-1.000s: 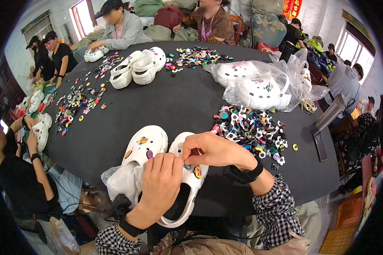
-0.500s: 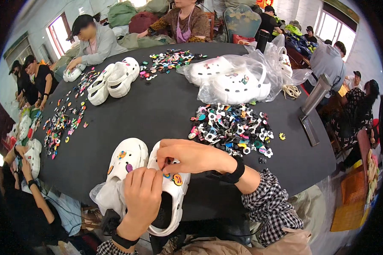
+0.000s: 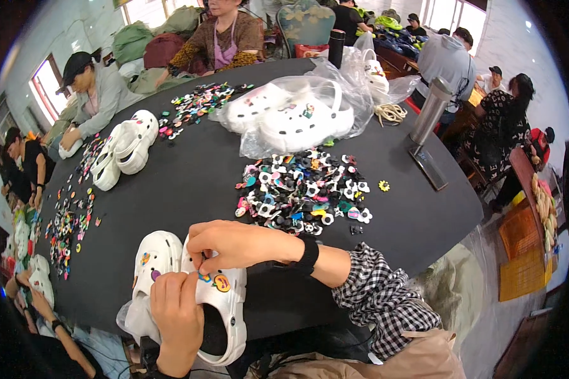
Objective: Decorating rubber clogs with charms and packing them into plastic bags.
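Observation:
Two white clogs stand side by side at the near edge of the table. On the left clog [image 3: 160, 245] are several colourful charms; the right clog [image 3: 235, 316] carries an orange pumpkin-like charm and a small blue one. My left hand [image 3: 178, 312] is closed over the right clog's upper, its thumb hidden. Bent over the same clog's toe, my right hand [image 3: 243, 245] pinches at the small blue charm [image 3: 205, 276], partly covered by the fingers. Clear plastic wrap [image 3: 136, 317] sits in the left clog's opening.
Beyond my hands lies a heap of shoe charms [image 3: 303, 189]. Bagged white clogs [image 3: 297, 120] stand behind it, with a steel tumbler [image 3: 431, 110] and a phone [image 3: 427, 168] to the right. More clogs [image 3: 126, 148] and charm piles [image 3: 69, 221] are at left; co-workers sit around the table.
The view has swung to the right, so the table's contents appear farther left. Both hands stay on the same clog, with the right fingers still at its toe.

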A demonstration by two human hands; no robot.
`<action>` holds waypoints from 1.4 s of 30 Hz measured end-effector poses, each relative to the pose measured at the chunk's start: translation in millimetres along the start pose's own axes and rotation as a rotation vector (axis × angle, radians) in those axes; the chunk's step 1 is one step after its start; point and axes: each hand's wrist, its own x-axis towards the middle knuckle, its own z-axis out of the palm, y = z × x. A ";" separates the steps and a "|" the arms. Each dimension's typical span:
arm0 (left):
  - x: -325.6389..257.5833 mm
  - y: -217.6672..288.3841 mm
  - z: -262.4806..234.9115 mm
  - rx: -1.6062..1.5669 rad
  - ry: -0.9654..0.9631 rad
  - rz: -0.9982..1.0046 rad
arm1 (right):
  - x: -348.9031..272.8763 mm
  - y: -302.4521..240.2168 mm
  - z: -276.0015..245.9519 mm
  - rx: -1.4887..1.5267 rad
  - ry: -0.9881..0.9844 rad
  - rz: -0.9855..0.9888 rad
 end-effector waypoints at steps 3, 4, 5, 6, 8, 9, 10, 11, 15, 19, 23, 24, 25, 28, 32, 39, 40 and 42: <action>2.9 2.3 -1.2 -0.010 -0.010 0.017 | 0.6 7.8 -0.6 0.016 -0.022 0.001; 3.0 1.5 -1.0 -0.013 -0.014 0.022 | -0.3 7.7 0.0 0.018 -0.016 0.003; 3.4 0.6 -0.9 -0.016 -0.015 0.026 | -0.9 6.2 0.0 0.044 -0.008 0.017; 3.6 0.0 -1.2 -0.017 -0.017 0.029 | -1.3 5.0 0.4 0.070 0.000 0.030; 3.8 -1.2 -3.1 -0.034 -0.026 0.033 | -0.9 4.0 2.9 0.057 0.036 0.050; 4.5 -1.8 -4.5 -0.036 -0.029 0.036 | -0.7 4.2 4.6 0.044 0.069 0.070; 5.6 -2.2 -6.3 -0.032 -0.049 0.044 | -0.7 4.8 6.4 0.046 0.072 0.072; 7.0 -3.1 -7.7 -0.028 -0.067 0.054 | -0.4 5.0 7.6 0.035 0.070 0.073; 8.5 -6.1 -9.5 -0.005 -0.104 0.098 | 0.0 6.0 8.4 -0.032 0.048 0.058; 10.0 -5.5 -9.0 0.036 -0.106 0.138 | -1.4 -0.1 3.1 -0.076 0.038 0.053; 8.8 -3.7 -7.5 0.024 -0.081 0.107 | -3.7 -2.3 -8.6 -0.128 -0.049 -0.047; 7.7 -4.2 -8.0 0.023 -0.080 0.107 | -4.0 -2.4 -10.3 -0.146 -0.099 -0.073; 5.9 -5.2 -9.1 -0.001 -0.085 0.081 | -4.5 -0.4 -10.4 -0.148 -0.100 -0.072; 2.5 -7.3 -8.7 -0.037 -0.081 0.047 | -6.3 4.0 -12.5 -0.174 -0.101 -0.159; 3.9 -5.5 -9.3 -0.053 -0.070 0.066 | -8.4 4.9 -17.5 -0.155 -0.166 -0.180; 7.5 -5.2 -9.8 -0.066 -0.064 0.087 | -7.7 11.8 -16.9 -0.134 -0.212 -0.219; 7.4 -4.9 -9.2 -0.053 -0.077 0.087 | -7.9 11.1 -16.7 -0.134 -0.213 -0.219; 7.1 -5.0 -8.8 -0.038 -0.090 0.084 | -8.2 8.9 -16.1 -0.160 -0.226 -0.194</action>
